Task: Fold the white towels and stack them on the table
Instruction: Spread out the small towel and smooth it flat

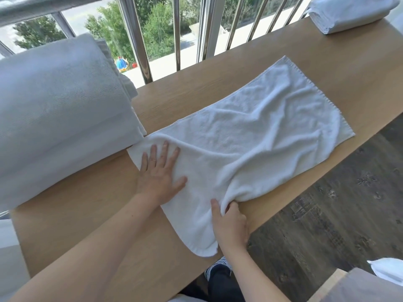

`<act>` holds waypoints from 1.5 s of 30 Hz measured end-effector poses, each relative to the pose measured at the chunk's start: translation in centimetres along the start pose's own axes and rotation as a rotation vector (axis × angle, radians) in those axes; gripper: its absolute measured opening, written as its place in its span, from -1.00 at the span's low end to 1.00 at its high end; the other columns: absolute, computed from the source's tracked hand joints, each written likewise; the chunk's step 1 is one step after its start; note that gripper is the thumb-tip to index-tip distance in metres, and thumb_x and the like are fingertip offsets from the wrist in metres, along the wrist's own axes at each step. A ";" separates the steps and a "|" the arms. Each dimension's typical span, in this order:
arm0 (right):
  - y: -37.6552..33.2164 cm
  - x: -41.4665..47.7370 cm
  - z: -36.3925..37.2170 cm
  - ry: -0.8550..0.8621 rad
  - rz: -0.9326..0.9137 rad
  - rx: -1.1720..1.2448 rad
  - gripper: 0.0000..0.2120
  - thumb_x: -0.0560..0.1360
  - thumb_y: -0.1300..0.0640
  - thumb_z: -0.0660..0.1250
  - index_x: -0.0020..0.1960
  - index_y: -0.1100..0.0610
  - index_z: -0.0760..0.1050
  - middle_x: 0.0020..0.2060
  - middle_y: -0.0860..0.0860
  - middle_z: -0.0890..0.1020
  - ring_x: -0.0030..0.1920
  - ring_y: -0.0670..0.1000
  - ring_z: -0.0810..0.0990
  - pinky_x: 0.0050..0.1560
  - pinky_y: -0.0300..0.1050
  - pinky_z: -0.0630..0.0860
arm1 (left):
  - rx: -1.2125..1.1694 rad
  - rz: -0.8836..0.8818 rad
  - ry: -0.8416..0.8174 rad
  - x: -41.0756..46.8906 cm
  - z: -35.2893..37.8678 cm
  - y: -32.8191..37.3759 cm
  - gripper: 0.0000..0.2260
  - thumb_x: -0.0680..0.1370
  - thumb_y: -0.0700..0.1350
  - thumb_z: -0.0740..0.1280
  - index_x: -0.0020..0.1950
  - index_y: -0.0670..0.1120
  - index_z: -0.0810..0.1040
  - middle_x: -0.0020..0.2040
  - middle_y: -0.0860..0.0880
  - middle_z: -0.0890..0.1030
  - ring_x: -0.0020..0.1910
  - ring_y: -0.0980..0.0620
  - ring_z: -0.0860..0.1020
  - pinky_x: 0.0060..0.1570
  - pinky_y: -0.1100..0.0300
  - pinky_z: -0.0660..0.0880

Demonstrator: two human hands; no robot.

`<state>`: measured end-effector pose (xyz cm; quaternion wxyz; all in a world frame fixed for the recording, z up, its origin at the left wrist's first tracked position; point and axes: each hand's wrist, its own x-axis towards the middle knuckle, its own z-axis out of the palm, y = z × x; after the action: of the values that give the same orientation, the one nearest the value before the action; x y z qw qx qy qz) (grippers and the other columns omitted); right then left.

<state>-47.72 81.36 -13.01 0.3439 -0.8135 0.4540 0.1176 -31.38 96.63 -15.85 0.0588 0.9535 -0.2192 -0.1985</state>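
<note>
Head view: nearest, the right hand (231, 225) pinches a bunch of the white towel (261, 131) at its near edge. Beyond those fingers the left hand (160, 173) presses flat, fingers spread. The towel lies wrinkled across the table (87, 203) past both; an uneven pull could skew the fold.

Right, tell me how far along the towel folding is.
Done: a folded stack sits at the table's far end. In hand: one towel lies spread, left hand pressing it, right hand pinching its near edge. Left: fold and stack it; possibly the large pile too.
</note>
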 end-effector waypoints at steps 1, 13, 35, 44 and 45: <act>0.3 -0.4 0.0 -0.014 0.010 -0.021 -0.50 0.52 -0.42 0.14 -0.02 0.02 0.44 -0.25 -0.13 0.55 -0.19 -0.02 0.55 -0.16 -0.04 0.50 | -0.028 -0.019 0.012 -0.5 0.1 0.5 -0.22 0.59 0.29 0.09 0.62 0.10 -0.31 0.60 -0.02 -0.40 0.57 -0.12 -0.41 0.53 -0.09 -0.36; 1.5 3.9 -4.9 0.190 -0.129 0.026 -0.76 0.63 -0.17 0.15 -0.03 -0.01 0.32 -0.17 -0.11 0.53 -0.24 -0.08 0.46 -0.36 -0.16 0.26 | -0.080 0.147 0.030 -1.4 2.5 9.1 -0.35 0.62 0.24 0.04 0.64 0.17 -0.17 0.59 -0.02 -0.42 0.52 -0.11 -0.49 0.47 -0.19 -0.43; 8.2 28.9 -20.9 -0.072 -0.818 -0.686 -0.31 0.48 -0.45 -0.06 0.53 -0.21 -0.04 0.63 -0.04 -0.07 0.60 0.08 -0.28 0.50 0.18 -0.42 | 0.095 0.008 0.131 8.1 3.0 23.4 -0.24 0.48 0.52 -0.13 0.57 0.29 -0.35 0.63 0.03 -0.34 0.57 -0.12 -0.40 0.49 -0.32 -0.28; 3.5 35.5 -23.0 -0.092 -0.762 -0.690 -0.32 0.47 -0.44 -0.04 0.51 -0.22 -0.04 0.61 -0.14 -0.21 0.59 0.08 -0.32 0.49 0.36 -0.35 | 0.103 0.057 0.220 15.8 0.7 22.7 -0.24 0.49 0.53 -0.14 0.63 0.24 -0.13 0.66 0.00 -0.18 0.62 -0.14 -0.22 0.51 -0.34 -0.14; 2.9 36.2 -23.0 -0.095 -0.754 -0.677 -0.32 0.47 -0.46 -0.05 0.51 -0.25 -0.08 0.60 -0.16 -0.26 0.59 0.07 -0.35 0.48 0.35 -0.38 | 0.105 0.062 0.232 16.9 0.5 22.3 -0.24 0.50 0.53 -0.15 0.63 0.24 -0.12 0.66 0.00 -0.16 0.62 -0.14 -0.21 0.51 -0.34 -0.12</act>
<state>-32.64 41.16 -15.62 0.0999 -0.9804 0.0492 0.1627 -26.42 69.11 -17.79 0.0397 0.9646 -0.2503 -0.0731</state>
